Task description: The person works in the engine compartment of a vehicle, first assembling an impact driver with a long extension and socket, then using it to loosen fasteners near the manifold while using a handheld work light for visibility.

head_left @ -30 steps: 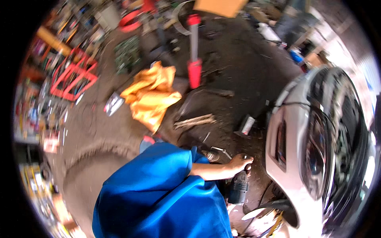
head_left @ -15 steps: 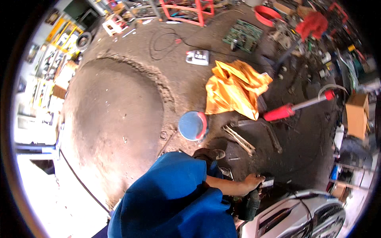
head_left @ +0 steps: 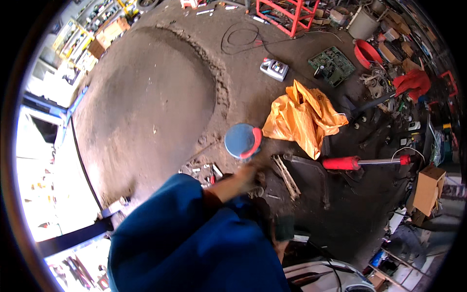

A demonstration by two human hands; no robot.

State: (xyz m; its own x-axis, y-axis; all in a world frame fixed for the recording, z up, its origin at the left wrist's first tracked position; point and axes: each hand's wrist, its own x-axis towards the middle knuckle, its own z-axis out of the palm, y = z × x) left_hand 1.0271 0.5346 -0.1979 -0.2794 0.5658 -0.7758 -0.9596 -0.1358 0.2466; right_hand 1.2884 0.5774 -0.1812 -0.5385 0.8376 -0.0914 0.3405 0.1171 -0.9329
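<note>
Dark tool (head_left: 284,228), blunt-ended and faintly green (part is lost in shadow), sits at your right hand (head_left: 280,247), whose grip I cannot tell; your left hand (head_left: 246,178), apart, blurs unreadably near the round blue top (head_left: 238,139).
</note>
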